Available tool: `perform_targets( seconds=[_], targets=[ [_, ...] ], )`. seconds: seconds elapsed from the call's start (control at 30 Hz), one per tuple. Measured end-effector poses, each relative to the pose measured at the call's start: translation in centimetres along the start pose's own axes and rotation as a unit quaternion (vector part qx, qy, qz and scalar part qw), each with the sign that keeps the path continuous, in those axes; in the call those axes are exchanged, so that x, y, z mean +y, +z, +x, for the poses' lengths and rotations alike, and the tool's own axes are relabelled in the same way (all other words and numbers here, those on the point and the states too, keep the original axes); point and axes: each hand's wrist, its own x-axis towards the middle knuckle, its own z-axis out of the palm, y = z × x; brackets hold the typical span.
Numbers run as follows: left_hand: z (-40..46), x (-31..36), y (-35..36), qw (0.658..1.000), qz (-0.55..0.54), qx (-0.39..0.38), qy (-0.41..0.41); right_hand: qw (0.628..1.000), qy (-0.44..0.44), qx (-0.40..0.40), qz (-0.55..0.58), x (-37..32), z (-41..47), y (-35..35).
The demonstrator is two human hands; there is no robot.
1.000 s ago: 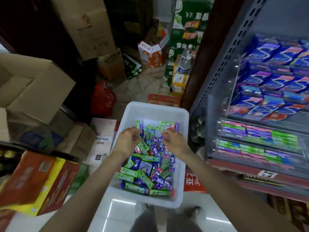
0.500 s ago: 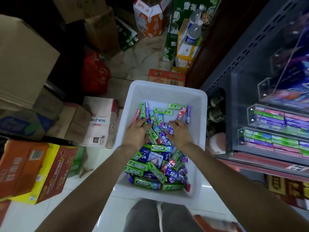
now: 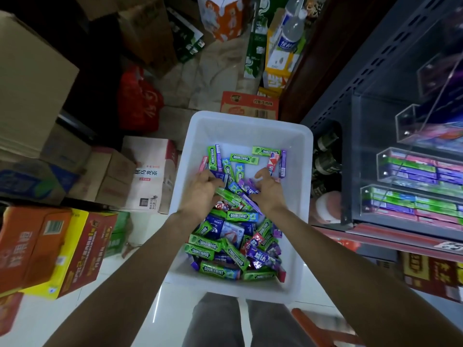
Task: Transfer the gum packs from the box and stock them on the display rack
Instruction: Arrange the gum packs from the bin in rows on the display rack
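Both hands are inside the white plastic bin point(image 3: 246, 126), among the loose gum packs point(image 3: 226, 242). The left hand point(image 3: 201, 190) has its fingers curled down onto a green pack near the bin's centre. The right hand point(image 3: 269, 190) has its fingers bent around purple packs; the exact grip is partly hidden. More green and purple packs lie heaped at the bin's near end. The acrylic display rack point(image 3: 411, 186), right of the bin, holds stacked rows of packs.
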Motion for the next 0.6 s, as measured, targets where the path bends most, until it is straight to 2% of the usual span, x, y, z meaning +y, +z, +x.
perform_targets(
  seconds=[0.3, 0.43, 0.53, 0.6],
  targets=[
    [-0.2, 0.8, -1.3, 0.992, -0.115, -0.005, -0.04, 0.997, -0.005, 0.017, 0.073, -0.1, -0.5, -1.4],
    [-0.6, 1.6, -2.5, 0.985, -0.161, 0.025, -0.05, 0.991, -0.005, 0.024, 0.132, -0.9, -1.5, -2.8],
    [-1.0, 2.5, -4.2, 0.957, -0.27, 0.066, -0.089, 0.97, -0.024, 0.033, 0.24, -2.0, -3.1, -4.9],
    [-1.4, 3.7, -5.4, 0.91, -0.396, 0.069, -0.101, 0.951, -0.036, 0.034, 0.305, -2.8, -4.5, -6.8]
  ],
)
